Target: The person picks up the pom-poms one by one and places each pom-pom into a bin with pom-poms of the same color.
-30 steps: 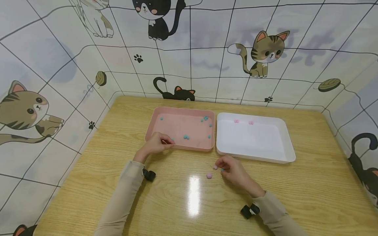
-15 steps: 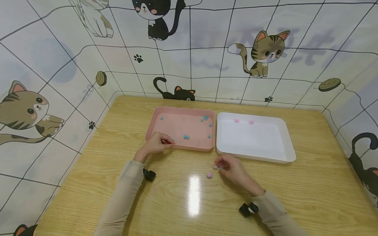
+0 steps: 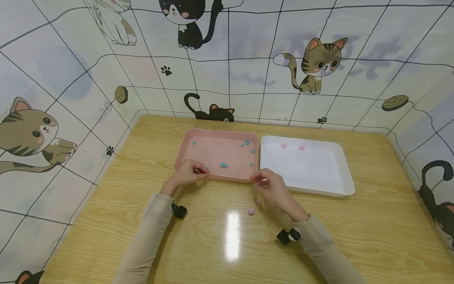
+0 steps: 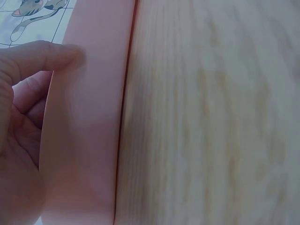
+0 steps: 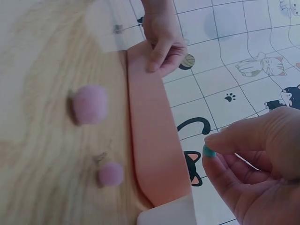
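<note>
I pinch one turquoise ball [image 5: 209, 151] between the thumb and forefinger of my right hand [image 3: 276, 190]. In the head view it shows by the near right corner of the pink tray [image 3: 230, 178], where the two trays meet; I can't tell how high I hold it.

I judge the ball very light and soft, likely fuzzy, so it should squash rather than slip or break. A fingertip pinch across its middle suits it, with no hard squeeze.

My left hand [image 3: 188, 172] grips the pink tray's near wall toward its left corner, thumb outside, other fingers inside. The wall looks thin, smooth and fairly stiff; a light hold there should steady it.

Inside that tray I count five single balls: one toward the far left corner [image 3: 194, 142], three along the right side [image 3: 252, 151], one by my left fingertips, partly hidden [image 3: 207, 168]. There's also a touching pair [image 3: 224, 165] toward the near edge, and one cluster [image 3: 247, 142] at the far right corner, too small to count.

The white tray [image 3: 308, 169] has two pink clumps [image 3: 284, 146] along its far edge, seemingly two balls each.

Two lilac balls [image 3: 251, 211], one larger, lie apart on the tabletop [image 3: 198, 244], before the trays' near edges.
</note>
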`<action>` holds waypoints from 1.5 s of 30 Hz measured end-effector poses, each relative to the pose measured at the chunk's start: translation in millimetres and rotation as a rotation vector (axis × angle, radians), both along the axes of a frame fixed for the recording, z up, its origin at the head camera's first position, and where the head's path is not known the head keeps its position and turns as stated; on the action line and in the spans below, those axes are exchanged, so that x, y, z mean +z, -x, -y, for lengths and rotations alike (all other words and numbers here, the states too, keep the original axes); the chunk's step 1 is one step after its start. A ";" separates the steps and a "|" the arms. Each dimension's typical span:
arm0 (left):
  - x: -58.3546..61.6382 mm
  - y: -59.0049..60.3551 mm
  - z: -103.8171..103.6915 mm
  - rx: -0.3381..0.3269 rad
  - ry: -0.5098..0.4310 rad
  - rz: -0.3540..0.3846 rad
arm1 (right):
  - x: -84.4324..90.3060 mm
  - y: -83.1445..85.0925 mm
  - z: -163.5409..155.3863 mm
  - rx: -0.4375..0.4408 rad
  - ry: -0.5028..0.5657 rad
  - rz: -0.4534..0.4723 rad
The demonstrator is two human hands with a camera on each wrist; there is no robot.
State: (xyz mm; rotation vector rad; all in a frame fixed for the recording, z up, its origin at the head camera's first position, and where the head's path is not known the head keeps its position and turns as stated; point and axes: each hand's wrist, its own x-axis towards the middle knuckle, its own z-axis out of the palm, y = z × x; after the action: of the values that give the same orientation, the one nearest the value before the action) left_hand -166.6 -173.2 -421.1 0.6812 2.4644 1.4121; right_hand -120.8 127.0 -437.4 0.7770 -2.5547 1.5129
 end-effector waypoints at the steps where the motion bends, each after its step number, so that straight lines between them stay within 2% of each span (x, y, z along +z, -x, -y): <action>1: 0.1 -0.1 0.2 -0.001 0.000 0.003 | 2.2 2.0 1.5 -0.009 0.001 0.006; 9: -0.4 -1.1 0.2 -0.002 0.002 0.001 | 14.1 17.8 11.0 -0.054 0.016 0.019; 20: 1.9 -0.9 -0.5 0.002 0.019 -0.007 | 26.0 36.4 21.4 -0.065 0.055 0.074; 27: 0.5 0.5 0.3 0.008 0.030 -0.009 | 32.0 45.1 31.5 -0.061 0.126 0.110; 34: -33.8 17.3 7.6 0.020 0.021 0.012 | 34.1 54.4 40.6 -0.084 0.134 0.124; 39: -38.1 19.7 10.1 0.018 -0.004 0.018 | 37.0 59.3 45.5 -0.101 0.126 0.124; 45: -37.4 18.9 10.5 0.012 -0.008 0.004 | 39.7 64.8 52.1 -0.121 0.124 0.136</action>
State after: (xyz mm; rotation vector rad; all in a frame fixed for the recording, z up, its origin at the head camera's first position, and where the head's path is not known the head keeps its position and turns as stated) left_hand -185.5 -183.7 -458.5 0.6649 2.4650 1.4275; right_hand -185.6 75.0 -397.7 0.5121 -2.5179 1.7194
